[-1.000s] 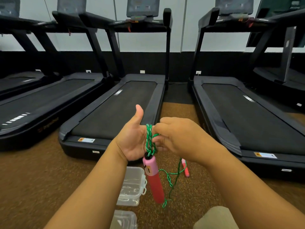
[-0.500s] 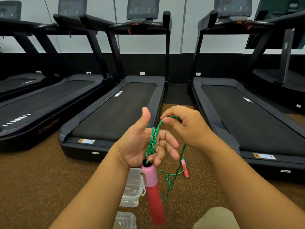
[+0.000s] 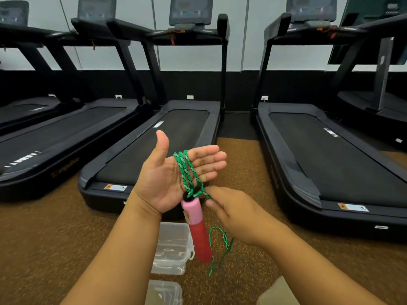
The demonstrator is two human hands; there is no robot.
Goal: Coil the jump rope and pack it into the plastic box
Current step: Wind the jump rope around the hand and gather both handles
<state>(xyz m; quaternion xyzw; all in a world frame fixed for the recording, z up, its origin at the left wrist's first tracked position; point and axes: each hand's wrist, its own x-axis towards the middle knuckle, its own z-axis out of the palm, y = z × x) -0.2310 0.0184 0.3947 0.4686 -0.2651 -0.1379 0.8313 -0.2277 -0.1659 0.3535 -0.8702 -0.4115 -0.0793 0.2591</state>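
Rope [image 3: 187, 170] is looped over flat left hand [image 3: 174, 175], pinched by right hand [image 3: 233, 214]. Box [image 3: 174, 247] at 6 o'clock, partly hidden by handle [image 3: 197, 230]; treadmills [image 3: 167, 137] at 12.

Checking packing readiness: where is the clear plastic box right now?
In the head view, the plastic box sits on the brown floor at lower centre, below the left hand, just left of the hanging pink jump rope handle.

Green rope [image 3: 186, 170], pink-and-red handle [image 3: 196, 227], clear box [image 3: 171, 247].
Rope in three loops across an open palm; handle hangs below them, loose tail dangling beside it. Box sits open on the floor underneath, lid [image 3: 164, 292] lying nearer.
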